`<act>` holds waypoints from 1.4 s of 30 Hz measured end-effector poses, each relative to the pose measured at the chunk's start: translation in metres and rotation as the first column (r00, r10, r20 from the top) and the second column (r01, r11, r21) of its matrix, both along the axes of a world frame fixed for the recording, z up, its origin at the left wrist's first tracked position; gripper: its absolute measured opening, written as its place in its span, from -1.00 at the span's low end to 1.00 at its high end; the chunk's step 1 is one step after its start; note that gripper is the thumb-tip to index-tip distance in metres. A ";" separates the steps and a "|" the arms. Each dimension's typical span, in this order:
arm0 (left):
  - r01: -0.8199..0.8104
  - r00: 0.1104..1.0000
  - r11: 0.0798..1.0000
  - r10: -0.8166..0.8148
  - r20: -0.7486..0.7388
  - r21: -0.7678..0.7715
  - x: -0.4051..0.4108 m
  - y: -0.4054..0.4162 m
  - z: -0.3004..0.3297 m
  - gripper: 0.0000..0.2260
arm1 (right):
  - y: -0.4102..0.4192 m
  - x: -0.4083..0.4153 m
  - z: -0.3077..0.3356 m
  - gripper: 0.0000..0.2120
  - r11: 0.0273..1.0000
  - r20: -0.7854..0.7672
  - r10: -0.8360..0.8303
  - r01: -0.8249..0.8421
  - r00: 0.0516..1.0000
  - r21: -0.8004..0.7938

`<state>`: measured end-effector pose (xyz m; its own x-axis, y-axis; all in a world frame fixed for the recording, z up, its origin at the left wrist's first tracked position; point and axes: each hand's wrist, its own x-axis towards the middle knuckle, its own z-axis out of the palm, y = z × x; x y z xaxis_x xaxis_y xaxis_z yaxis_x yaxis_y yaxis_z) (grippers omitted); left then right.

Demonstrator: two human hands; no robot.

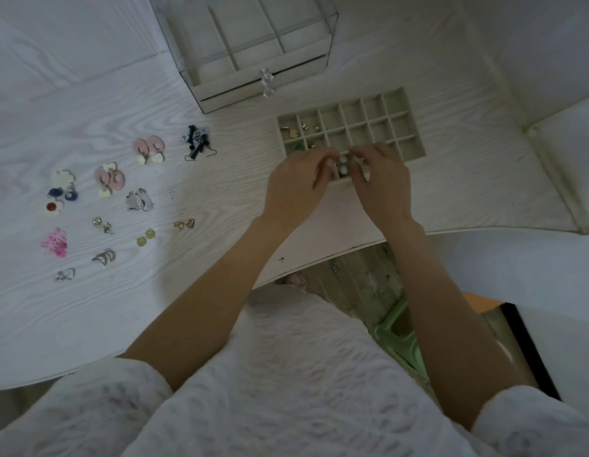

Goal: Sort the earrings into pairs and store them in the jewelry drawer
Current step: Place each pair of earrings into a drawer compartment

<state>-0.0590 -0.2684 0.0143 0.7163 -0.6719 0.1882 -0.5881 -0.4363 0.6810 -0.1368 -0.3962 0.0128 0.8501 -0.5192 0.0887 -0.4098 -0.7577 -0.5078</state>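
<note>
Two hands [294, 183], one compartment tray [408, 133], one clear drawer cabinet [253, 54], two pearl earrings [343, 164], two pink earring pairs [149, 148].

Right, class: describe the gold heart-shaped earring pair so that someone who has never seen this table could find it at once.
Start at the white wood-grain table and the spread of earring pairs left of the divided tray. The heart earrings are the pair in that spread lying nearest the left hand. They alone are small open gold hearts; the nearby yellow round pair is solid discs.
</note>
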 end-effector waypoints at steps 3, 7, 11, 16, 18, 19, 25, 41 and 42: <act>-0.119 0.975 0.986 0.139 0.172 -0.121 0.000 0.044 0.006 -0.83 | 0.025 0.002 0.021 -0.81 0.996 0.240 0.067 -0.049 0.968 -0.077; -0.267 0.937 0.959 0.280 0.210 -0.090 -0.002 0.115 0.002 -0.87 | 0.074 0.018 0.013 -0.83 0.953 0.196 0.303 -0.296 0.933 -0.064; -0.486 0.869 0.863 0.459 0.184 0.140 -0.006 0.180 -0.018 -0.86 | 0.124 0.039 -0.017 -0.75 0.863 -0.076 0.498 -0.485 0.864 0.139; -0.612 0.779 0.704 0.615 0.123 0.360 -0.001 0.235 -0.041 -0.66 | 0.178 0.063 -0.033 -0.66 0.783 -0.139 0.610 -0.566 0.780 0.257; -0.608 0.783 0.704 0.609 0.127 0.368 0.004 0.240 -0.042 -0.68 | 0.191 0.073 -0.036 -0.65 0.792 -0.135 0.599 -0.558 0.789 0.249; -0.590 0.800 0.719 0.581 0.147 0.367 0.007 0.241 -0.042 -0.70 | 0.197 0.077 -0.037 -0.66 0.797 -0.135 0.591 -0.550 0.796 0.249; -0.501 0.863 0.780 0.414 0.291 0.376 0.027 0.225 -0.042 -0.78 | 0.207 0.087 -0.038 -0.84 0.824 -0.134 0.556 -0.523 0.820 0.218; -0.218 0.968 0.819 0.113 0.223 0.531 0.040 0.197 -0.035 -0.86 | 0.187 0.070 -0.042 -0.90 0.841 -0.072 0.539 -0.540 0.839 -0.006; -0.193 0.972 0.824 0.085 0.221 0.533 0.041 0.193 -0.035 -0.85 | 0.184 0.068 -0.042 -0.89 0.847 -0.066 0.529 -0.531 0.846 -0.029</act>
